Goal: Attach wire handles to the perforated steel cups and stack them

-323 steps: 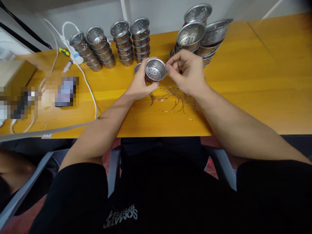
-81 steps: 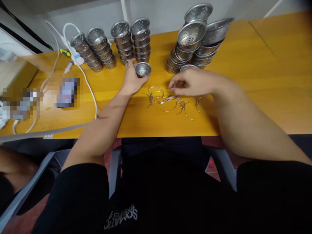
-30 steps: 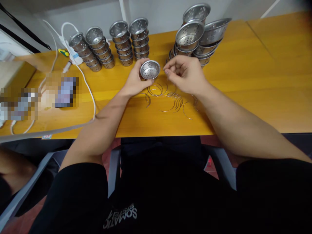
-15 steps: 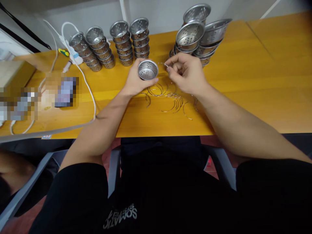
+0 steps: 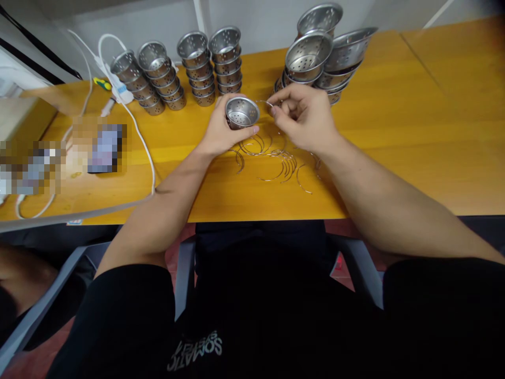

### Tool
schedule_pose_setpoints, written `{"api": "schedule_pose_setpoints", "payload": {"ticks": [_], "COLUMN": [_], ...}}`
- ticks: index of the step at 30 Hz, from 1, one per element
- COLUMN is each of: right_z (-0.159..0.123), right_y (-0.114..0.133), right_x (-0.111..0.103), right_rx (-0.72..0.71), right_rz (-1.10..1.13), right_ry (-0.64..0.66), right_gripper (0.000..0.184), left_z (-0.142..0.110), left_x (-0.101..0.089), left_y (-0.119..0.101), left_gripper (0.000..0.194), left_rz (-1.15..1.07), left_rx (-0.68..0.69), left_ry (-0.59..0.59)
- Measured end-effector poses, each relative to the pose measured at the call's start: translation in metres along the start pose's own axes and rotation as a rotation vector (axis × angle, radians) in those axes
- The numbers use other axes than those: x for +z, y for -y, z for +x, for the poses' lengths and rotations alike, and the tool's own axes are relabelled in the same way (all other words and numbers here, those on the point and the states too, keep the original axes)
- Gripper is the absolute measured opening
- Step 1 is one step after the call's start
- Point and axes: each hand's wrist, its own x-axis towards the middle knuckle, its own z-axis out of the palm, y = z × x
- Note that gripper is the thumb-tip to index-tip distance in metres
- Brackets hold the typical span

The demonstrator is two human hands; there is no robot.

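A small perforated metal strainer cup [image 5: 242,112] is gripped by my left hand [image 5: 221,129], its mouth tilted toward me. Just right of the cup, my right hand [image 5: 303,117] pinches a thin curved wire [image 5: 263,102] between thumb and finger. The wire's free end points at the cup's rim; I cannot tell whether they touch. Below both hands, several loose curved wires [image 5: 282,166] lie on the tabletop, some overlapping.
Several stacks of strainer cups [image 5: 193,68] stand at the back left. Wider strainer baskets [image 5: 310,58] are piled behind my right hand. A white cable [image 5: 136,118], a power strip [image 5: 122,92] and a blurred phone-like object [image 5: 105,149] lie left on the wooden table [image 5: 434,147]. Someone's bare limb shows at lower left.
The strainer cup has shifted slightly right and tilted a little, closer to the wire. My right hand keeps its pinch almost in place.
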Motion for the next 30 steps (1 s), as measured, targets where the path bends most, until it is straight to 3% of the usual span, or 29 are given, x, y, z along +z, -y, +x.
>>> {"api": "schedule_pose_setpoints", "payload": {"ticks": [5, 9, 15, 21, 26, 30], "right_z": [0.0, 0.0, -0.001, -0.001, 0.003, 0.012], "right_y": [0.0, 0.0, 0.002, 0.004, -0.014, -0.038], "right_x": [0.001, 0.001, 0.0, -0.001, 0.002, 0.012], "right_rx": [0.019, 0.02, 0.033, 0.025, -0.052, -0.181], "right_rz": [0.015, 0.006, 0.0, -0.017, 0.015, 0.113], "right_ry": [-0.025, -0.019, -0.027, -0.013, 0.037, -0.105], "right_gripper": [0.095, 0.089, 0.1, 0.107, 0.113, 0.088], "left_z": [-0.002, -0.004, -0.003, -0.002, -0.005, -0.002], "left_x": [0.0, 0.0, 0.0, 0.0, 0.001, 0.008], "left_y": [-0.011, -0.018, -0.01, -0.013, -0.014, 0.011], "left_gripper": [0.102, 0.096, 0.086, 0.094, 0.093, 0.099], "left_rz": [-0.05, -0.089, -0.092, -0.108, -0.095, -0.113], "left_rx": [-0.033, -0.04, -0.017, -0.019, -0.018, 0.069], "left_ry": [-0.011, 0.029, 0.053, 0.054, 0.036, 0.038]}}
